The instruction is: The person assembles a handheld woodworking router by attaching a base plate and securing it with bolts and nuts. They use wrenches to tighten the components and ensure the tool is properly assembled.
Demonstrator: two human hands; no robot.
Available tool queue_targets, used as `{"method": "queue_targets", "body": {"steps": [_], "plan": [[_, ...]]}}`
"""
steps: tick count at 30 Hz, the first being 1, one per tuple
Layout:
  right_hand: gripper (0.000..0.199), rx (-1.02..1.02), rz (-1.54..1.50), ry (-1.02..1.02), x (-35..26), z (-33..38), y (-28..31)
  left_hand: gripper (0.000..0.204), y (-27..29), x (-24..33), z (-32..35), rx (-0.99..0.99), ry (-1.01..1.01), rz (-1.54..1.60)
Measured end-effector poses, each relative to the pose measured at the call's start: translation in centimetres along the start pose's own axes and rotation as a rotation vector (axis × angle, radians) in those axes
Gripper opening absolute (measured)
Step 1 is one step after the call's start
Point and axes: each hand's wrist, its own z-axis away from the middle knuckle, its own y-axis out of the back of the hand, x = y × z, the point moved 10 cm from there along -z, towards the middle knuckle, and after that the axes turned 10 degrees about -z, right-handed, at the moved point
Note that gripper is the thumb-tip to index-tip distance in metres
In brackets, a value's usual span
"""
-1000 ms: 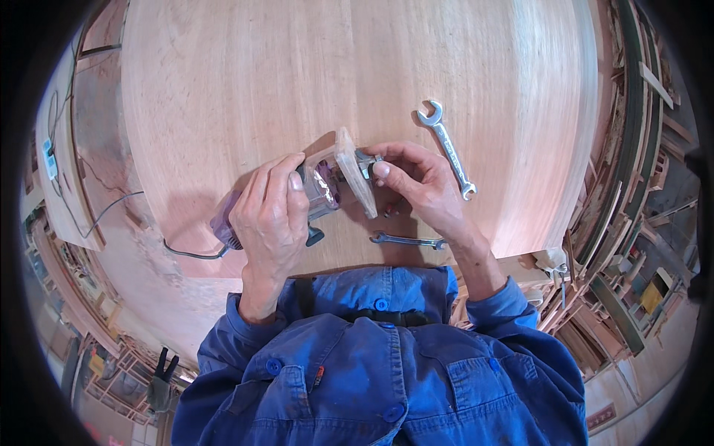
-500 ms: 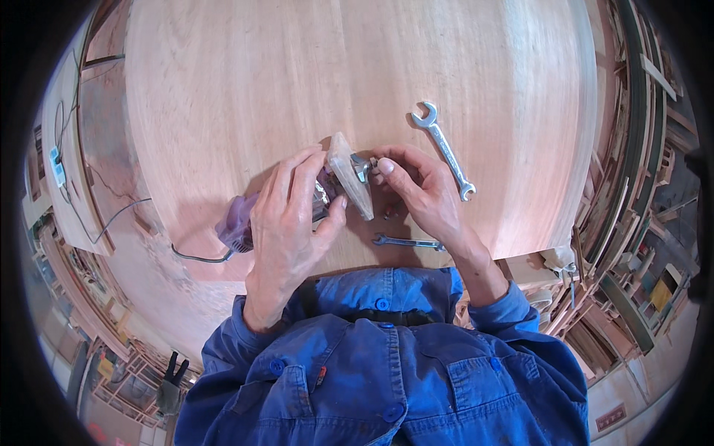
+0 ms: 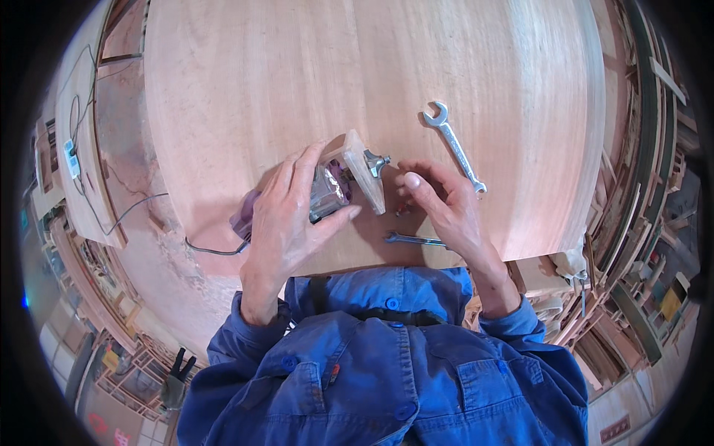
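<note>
My left hand [image 3: 286, 204] is wrapped over a small trim router lying on its side, with a purple motor body [image 3: 242, 215] and a grey clamp-like housing [image 3: 327, 192]. A flat, pale base plate [image 3: 364, 172] stands tilted across its front. Out past the plate pokes the metal collet end [image 3: 378, 161]. Just right of that end, my right hand [image 3: 439, 197] hovers with thumb and fingers loosely curved and apart, touching nothing that I can see. Under its fingers lies a small item, too small to name. A small open-end wrench [image 3: 413, 238] lies partly behind my right wrist.
A larger open-end wrench [image 3: 455, 147] lies on the wooden board [image 3: 312, 67], right of my hand. The router's black cord [image 3: 212, 250] runs off left toward a power strip [image 3: 71, 158]. Wood offcuts [image 3: 617, 245] line the right side. A person's dark-clad legs [image 3: 181, 364] show at lower left.
My right hand has drawn off the collet end, which now shows uncovered. The whole view has shifted slightly; my left hand keeps its hold on the router.
</note>
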Motion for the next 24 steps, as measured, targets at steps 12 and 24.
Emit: {"method": "queue_targets", "body": {"steps": [12, 24], "plan": [[0.039, 0.071, -0.066, 0.020, 0.4, -0.7, -0.4, 0.075, -0.4, -0.6, 0.3, 0.013, -0.046, 0.026], [0.032, 0.021, -0.019, -0.126, 1.1, -3.2, -2.5, 0.076, -0.1, -0.9, 0.6, 0.063, -0.053, 0.062]]}}
